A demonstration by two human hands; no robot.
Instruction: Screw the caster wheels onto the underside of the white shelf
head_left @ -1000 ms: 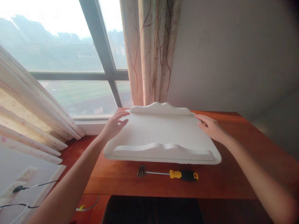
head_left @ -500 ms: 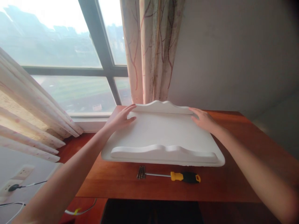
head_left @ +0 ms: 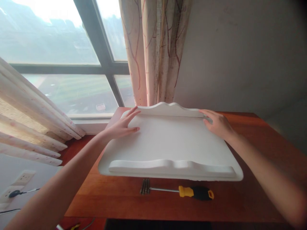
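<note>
A white panel [head_left: 172,137] with rounded corners lies flat on the wooden table. Along its far edge stands a wavy-topped white rail [head_left: 165,109], and a similar white rail [head_left: 172,167] runs along its near edge. My left hand [head_left: 124,124] is at the far rail's left end, fingers spread, thumb over the panel. At the opposite end, my right hand [head_left: 217,123] touches the rail with its fingertips, fingers stretched and thumb apart. In front of the panel lie a yellow-and-black screwdriver [head_left: 196,192] and several screws [head_left: 145,186] by its tip.
The wooden table [head_left: 115,199] extends to the right toward a grey wall [head_left: 235,57]. Behind it hangs a patterned curtain [head_left: 155,51] beside a window [head_left: 67,92]. On the left are another curtain [head_left: 28,127] and a wall socket [head_left: 16,188] with a black plug.
The view has moved closer, so the panel, screwdriver and screws appear larger and the near rail sits lower. Both hands stay at the far rail's ends, the left thumb now lying farther from the rail.
</note>
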